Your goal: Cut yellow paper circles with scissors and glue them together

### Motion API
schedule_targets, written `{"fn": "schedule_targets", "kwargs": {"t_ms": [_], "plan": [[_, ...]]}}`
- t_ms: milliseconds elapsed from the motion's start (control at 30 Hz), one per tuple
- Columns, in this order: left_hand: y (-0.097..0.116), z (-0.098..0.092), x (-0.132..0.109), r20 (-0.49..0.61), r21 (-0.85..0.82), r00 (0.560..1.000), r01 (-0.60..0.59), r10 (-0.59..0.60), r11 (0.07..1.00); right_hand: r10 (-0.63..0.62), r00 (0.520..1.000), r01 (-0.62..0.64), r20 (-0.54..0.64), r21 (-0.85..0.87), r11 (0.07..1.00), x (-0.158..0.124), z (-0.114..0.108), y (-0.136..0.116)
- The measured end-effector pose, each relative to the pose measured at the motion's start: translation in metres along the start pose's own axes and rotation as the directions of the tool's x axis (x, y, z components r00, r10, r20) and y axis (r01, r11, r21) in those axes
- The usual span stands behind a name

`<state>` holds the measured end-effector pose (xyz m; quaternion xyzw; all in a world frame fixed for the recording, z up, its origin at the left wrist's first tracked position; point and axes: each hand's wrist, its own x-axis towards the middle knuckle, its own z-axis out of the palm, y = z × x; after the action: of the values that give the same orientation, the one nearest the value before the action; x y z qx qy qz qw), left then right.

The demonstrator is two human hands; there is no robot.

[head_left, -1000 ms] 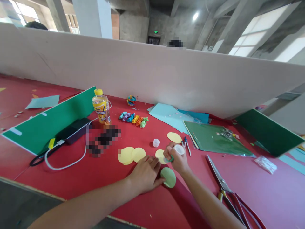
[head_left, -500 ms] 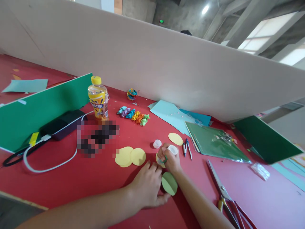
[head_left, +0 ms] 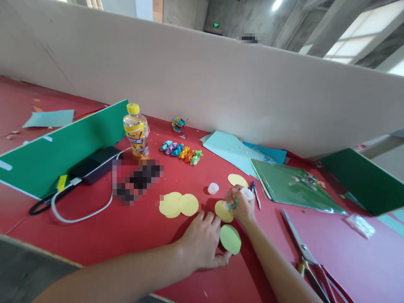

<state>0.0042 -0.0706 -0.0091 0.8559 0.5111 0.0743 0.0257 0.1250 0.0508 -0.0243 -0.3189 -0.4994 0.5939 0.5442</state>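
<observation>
My right hand is closed round a small white glue container with a green ring near its tip. That tip is over a yellow paper disc on the red table. My left hand lies beside this disc, fingers spread, its thumb at the lower edge of a folded green-yellow disc. Overlapping yellow discs lie to the left. A small translucent cap and another yellow disc are beyond my hands.
Large scissors lie at the right. Pens and a green folder are behind them. Twisted coloured papers, a bottle, a black case and a white cable stand or lie further left. A white partition runs behind.
My right hand has drawn back to the right, uncovering more of the yellow disc beneath the tip. The whole view has shifted slightly. My left hand keeps its place by the discs.
</observation>
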Motion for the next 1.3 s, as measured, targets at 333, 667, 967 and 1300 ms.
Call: {"fn": "schedule_targets", "kwargs": {"t_ms": [333, 667, 967, 1300], "plan": [[0.000, -0.002, -0.003, 0.034, -0.018, 0.999, 0.039, -0.038, 0.999, 0.023, 0.992, -0.022, 0.125, -0.009, 1.000, -0.008, 0.007, -0.010], [0.001, -0.002, 0.000, 0.036, 0.001, 0.999, 0.013, -0.013, 1.000, 0.062, 0.984, -0.056, 0.166, -0.045, 0.997, -0.008, 0.014, 0.009], [0.003, -0.003, 0.003, 0.052, 0.051, 0.998, 0.019, -0.022, 0.999, 0.023, 0.999, -0.022, 0.041, -0.015, 1.000, -0.003, 0.001, 0.002], [-0.002, -0.001, -0.003, -0.017, -0.055, 0.997, 0.080, -0.081, 0.995, -0.031, 0.997, 0.026, 0.066, 0.080, 0.996, -0.013, -0.004, -0.019]]}}
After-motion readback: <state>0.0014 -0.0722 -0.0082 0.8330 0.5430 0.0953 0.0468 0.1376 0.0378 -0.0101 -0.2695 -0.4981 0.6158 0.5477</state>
